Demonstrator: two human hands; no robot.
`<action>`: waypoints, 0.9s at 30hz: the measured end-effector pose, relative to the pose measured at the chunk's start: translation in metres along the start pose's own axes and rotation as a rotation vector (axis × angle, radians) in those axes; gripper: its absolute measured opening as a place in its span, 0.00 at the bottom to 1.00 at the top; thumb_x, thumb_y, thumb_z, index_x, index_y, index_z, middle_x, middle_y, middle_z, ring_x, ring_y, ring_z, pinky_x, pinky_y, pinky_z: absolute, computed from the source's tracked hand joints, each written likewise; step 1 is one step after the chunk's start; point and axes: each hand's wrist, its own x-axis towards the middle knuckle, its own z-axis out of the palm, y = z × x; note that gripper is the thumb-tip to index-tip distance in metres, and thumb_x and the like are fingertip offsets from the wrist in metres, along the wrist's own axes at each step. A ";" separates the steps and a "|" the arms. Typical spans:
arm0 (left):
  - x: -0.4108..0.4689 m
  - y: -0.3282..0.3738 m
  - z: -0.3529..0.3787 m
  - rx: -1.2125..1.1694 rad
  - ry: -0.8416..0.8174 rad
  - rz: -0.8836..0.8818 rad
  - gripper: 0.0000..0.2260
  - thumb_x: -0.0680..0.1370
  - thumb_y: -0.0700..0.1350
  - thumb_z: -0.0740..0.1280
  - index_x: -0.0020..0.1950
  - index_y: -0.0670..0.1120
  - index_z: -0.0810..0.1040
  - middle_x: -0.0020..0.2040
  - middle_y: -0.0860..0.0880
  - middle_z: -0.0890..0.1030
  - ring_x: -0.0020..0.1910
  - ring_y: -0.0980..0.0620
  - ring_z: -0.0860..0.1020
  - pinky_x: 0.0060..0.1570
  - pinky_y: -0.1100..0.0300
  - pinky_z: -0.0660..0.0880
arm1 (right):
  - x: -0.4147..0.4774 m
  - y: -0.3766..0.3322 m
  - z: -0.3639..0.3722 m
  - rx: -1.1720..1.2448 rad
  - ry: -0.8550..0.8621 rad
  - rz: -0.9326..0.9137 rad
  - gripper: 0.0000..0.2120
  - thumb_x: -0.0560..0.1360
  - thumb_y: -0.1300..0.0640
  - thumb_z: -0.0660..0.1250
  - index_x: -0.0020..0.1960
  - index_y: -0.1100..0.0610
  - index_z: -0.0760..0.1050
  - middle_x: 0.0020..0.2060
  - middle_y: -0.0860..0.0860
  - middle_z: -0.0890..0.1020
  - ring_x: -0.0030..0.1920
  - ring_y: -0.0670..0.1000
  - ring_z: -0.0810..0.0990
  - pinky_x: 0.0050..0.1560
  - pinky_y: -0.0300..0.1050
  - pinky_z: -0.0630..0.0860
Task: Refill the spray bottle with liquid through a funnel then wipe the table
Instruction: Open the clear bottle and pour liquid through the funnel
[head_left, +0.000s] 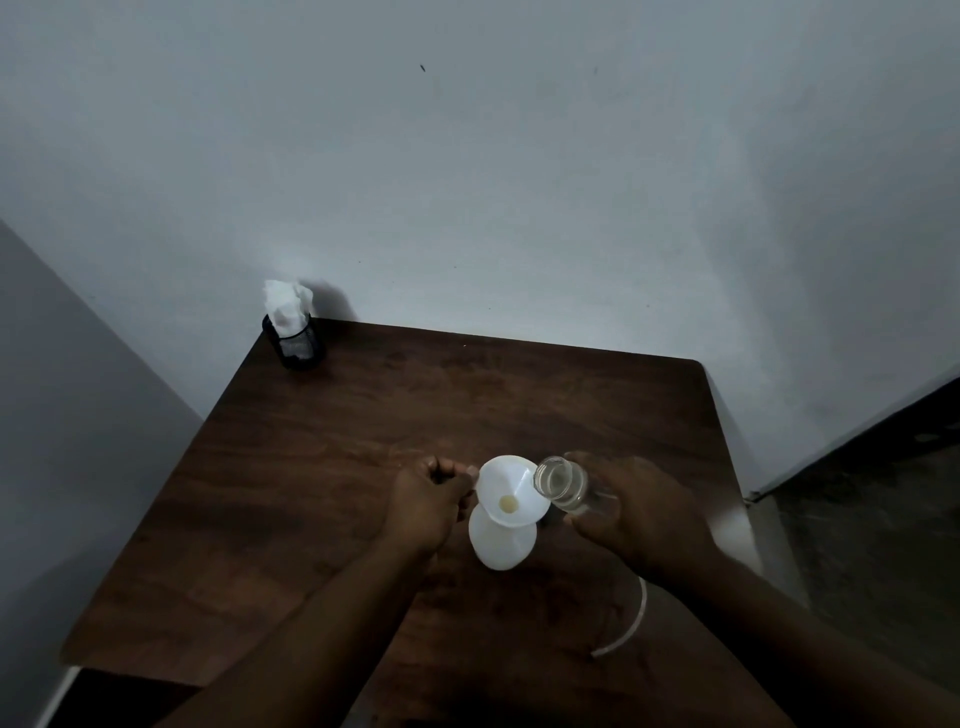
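A white spray bottle (501, 543) without its head stands on the dark wooden table (322, 467), with a white funnel (511, 491) seated in its neck. My left hand (428, 504) pinches the funnel's left rim. My right hand (641, 512) grips a clear glass (563, 480) with liquid in it, tilted so its mouth hangs over the funnel's right edge. A clear dip tube (631, 623) curves on the table below my right forearm; the spray head it belongs to is hidden.
A black mesh holder (296, 343) stuffed with white tissue (283, 304) stands at the table's far left corner, against the pale wall. The floor drops away dark to the right of the table.
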 end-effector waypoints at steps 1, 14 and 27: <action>-0.001 0.000 0.000 0.002 0.000 0.000 0.06 0.78 0.37 0.72 0.42 0.40 0.79 0.32 0.45 0.80 0.25 0.56 0.75 0.26 0.64 0.73 | 0.000 -0.001 -0.001 -0.017 0.002 0.003 0.30 0.68 0.34 0.64 0.70 0.38 0.69 0.61 0.37 0.79 0.60 0.45 0.78 0.57 0.53 0.77; 0.000 -0.002 -0.002 -0.005 -0.004 -0.009 0.03 0.78 0.35 0.71 0.44 0.38 0.80 0.33 0.45 0.81 0.24 0.57 0.76 0.26 0.65 0.73 | 0.008 0.000 -0.002 -0.165 -0.055 0.011 0.32 0.69 0.28 0.58 0.71 0.37 0.65 0.59 0.38 0.79 0.61 0.45 0.76 0.55 0.52 0.78; 0.000 -0.006 -0.003 -0.018 0.004 -0.001 0.03 0.78 0.36 0.71 0.45 0.37 0.80 0.31 0.45 0.81 0.23 0.58 0.76 0.25 0.65 0.73 | 0.002 -0.005 -0.010 -0.211 -0.021 0.010 0.30 0.69 0.34 0.66 0.69 0.37 0.68 0.57 0.38 0.79 0.58 0.47 0.76 0.48 0.52 0.80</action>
